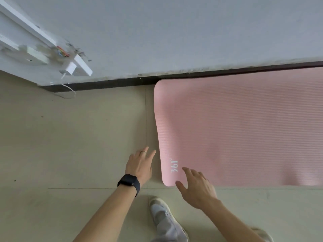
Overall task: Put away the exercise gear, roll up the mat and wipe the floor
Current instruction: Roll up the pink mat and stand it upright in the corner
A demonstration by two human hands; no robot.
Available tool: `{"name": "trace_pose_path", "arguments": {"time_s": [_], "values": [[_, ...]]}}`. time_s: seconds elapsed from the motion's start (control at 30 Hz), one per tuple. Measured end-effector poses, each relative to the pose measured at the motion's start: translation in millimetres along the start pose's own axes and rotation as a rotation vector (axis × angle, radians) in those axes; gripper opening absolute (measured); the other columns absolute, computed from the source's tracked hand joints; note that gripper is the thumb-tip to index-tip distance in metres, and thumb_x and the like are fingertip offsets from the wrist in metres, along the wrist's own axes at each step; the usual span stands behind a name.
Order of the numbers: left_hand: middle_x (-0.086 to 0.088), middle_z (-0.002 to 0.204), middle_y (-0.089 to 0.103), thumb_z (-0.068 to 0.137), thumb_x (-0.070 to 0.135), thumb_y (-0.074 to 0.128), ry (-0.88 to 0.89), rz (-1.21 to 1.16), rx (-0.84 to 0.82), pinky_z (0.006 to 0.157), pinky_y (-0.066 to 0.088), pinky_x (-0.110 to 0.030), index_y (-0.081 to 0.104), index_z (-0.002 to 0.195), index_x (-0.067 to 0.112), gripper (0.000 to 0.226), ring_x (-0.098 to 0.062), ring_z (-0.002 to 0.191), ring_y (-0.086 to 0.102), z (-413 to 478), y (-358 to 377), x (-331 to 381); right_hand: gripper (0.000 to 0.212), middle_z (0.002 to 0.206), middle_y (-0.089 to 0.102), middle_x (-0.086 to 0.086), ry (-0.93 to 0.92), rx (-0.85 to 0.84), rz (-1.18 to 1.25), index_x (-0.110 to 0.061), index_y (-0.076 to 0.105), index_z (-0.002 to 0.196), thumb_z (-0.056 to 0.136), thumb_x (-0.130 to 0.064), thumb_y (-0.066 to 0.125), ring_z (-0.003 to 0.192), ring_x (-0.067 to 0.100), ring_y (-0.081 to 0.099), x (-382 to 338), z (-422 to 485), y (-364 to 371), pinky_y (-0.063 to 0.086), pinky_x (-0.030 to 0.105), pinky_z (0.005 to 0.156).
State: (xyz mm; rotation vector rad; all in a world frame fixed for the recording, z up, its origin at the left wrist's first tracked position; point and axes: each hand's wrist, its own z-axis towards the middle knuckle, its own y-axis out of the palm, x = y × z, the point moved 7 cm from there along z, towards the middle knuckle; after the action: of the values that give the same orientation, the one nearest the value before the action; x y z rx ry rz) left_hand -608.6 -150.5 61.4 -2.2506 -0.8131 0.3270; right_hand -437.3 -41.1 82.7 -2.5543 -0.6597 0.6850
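A pink exercise mat (241,130) lies flat and unrolled on the beige tiled floor, its long far edge against the wall, its short end facing left. White lettering marks its near left corner. My left hand (139,165), with a ring and a black watch on the wrist, hovers open just left of the mat's short edge, fingers stretched toward it. My right hand (197,186) is open with spread fingers over the mat's near left corner; contact is unclear. Neither hand holds anything.
A grey wall (174,32) with a dark skirting runs behind the mat. At the upper left is a white frame (35,49) with a thin white cord trailing onto the floor. My light shoe (162,212) stands below the hands. Bare tiles (70,137) spread left.
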Motion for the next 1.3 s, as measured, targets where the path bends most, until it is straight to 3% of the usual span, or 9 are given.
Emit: {"name": "trace_pose_path", "arguments": {"time_s": [0.27,0.4,0.53,0.67,0.8,0.97,1.17,1.23,1.3], "values": [[-0.007,0.151,0.044,0.095,0.041,0.055,-0.286,-0.863,-0.002,0.106,0.037,-0.033,0.023,0.155,0.018,0.071,-0.024,0.135,0.045,118.3,85.7,-8.7,0.076,0.145,0.040,-0.002,-0.011,0.051,0.066,-0.025,0.028,0.143,0.085,-0.070,0.048,0.126,0.026,0.045,2.1,136.9,87.7,0.047,0.043,0.086],[0.000,0.137,0.058,0.093,0.036,0.061,-0.302,-1.085,0.033,0.104,0.043,-0.032,0.042,0.146,0.019,0.058,-0.019,0.121,0.057,151.2,88.9,-9.2,0.083,0.129,0.042,-0.001,0.015,0.101,0.044,-0.020,0.032,0.134,0.076,-0.077,0.053,0.115,0.026,0.050,-0.1,171.3,107.9,0.045,0.041,0.075],[0.002,0.098,0.071,0.085,0.022,0.068,-0.263,-1.228,0.088,0.072,0.060,-0.037,0.054,0.124,0.026,0.041,-0.016,0.078,0.069,164.3,85.2,-6.7,0.044,0.111,0.052,-0.001,-0.067,0.202,0.168,-0.020,0.037,0.119,0.084,-0.040,0.054,0.090,0.032,0.060,9.0,186.0,114.0,0.050,0.040,0.068],[0.008,0.111,0.068,0.083,0.044,0.072,-0.182,-1.356,0.099,0.076,0.054,-0.033,0.063,0.108,0.034,0.028,-0.015,0.092,0.069,165.1,82.6,13.4,0.014,0.073,0.059,-0.001,-0.107,0.274,0.493,-0.022,0.044,0.096,0.084,-0.015,0.045,0.063,0.026,0.055,53.0,172.0,107.8,0.047,0.039,0.057],[0.003,0.125,0.060,0.078,0.051,0.076,-0.206,-1.383,0.139,0.084,0.054,-0.036,0.057,0.108,0.041,0.037,-0.018,0.106,0.064,176.2,80.4,37.1,0.007,0.082,0.065,-0.001,0.012,0.143,0.718,-0.020,0.051,0.090,0.085,-0.017,0.049,0.067,0.017,0.058,95.9,166.9,105.3,0.048,0.032,0.058],[0.001,0.116,0.066,0.069,0.038,0.086,-0.192,-1.445,0.012,0.092,0.056,-0.046,0.022,0.146,0.045,0.100,-0.018,0.105,0.066,199.0,72.8,74.9,0.021,0.086,0.059,-0.002,0.072,0.039,0.744,-0.011,0.050,0.096,0.079,-0.022,0.050,0.070,0.014,0.052,119.3,170.8,99.5,0.043,0.027,0.058],[-0.003,0.113,0.059,0.072,0.032,0.068,-0.290,-1.046,0.173,0.073,0.058,-0.039,0.029,0.130,0.027,0.070,-0.022,0.087,0.062,208.4,50.2,97.2,0.050,0.138,0.037,-0.003,-0.044,0.510,0.315,-0.026,0.032,0.139,0.090,-0.026,0.040,0.102,0.030,0.059,138.3,147.9,76.8,0.049,0.041,0.072],[-0.010,0.117,0.053,0.075,0.029,0.066,-0.307,-0.931,0.200,0.070,0.049,-0.034,0.023,0.131,0.023,0.071,-0.029,0.085,0.060,210.0,46.4,109.2,0.056,0.146,0.034,0.001,-0.055,0.538,0.122,-0.023,0.033,0.142,0.091,-0.045,0.035,0.121,0.031,0.048,131.3,142.2,83.1,0.047,0.043,0.089],[-0.014,0.120,0.050,0.076,0.025,0.066,-0.318,-0.867,0.238,0.071,0.046,-0.034,0.021,0.131,0.019,0.071,-0.033,0.083,0.058,210.1,45.1,116.8,0.085,0.145,0.036,0.001,-0.009,0.464,0.096,-0.019,0.026,0.148,0.082,-0.072,0.033,0.125,0.029,0.042,129.1,143.1,95.5,0.042,0.043,0.096]]}}
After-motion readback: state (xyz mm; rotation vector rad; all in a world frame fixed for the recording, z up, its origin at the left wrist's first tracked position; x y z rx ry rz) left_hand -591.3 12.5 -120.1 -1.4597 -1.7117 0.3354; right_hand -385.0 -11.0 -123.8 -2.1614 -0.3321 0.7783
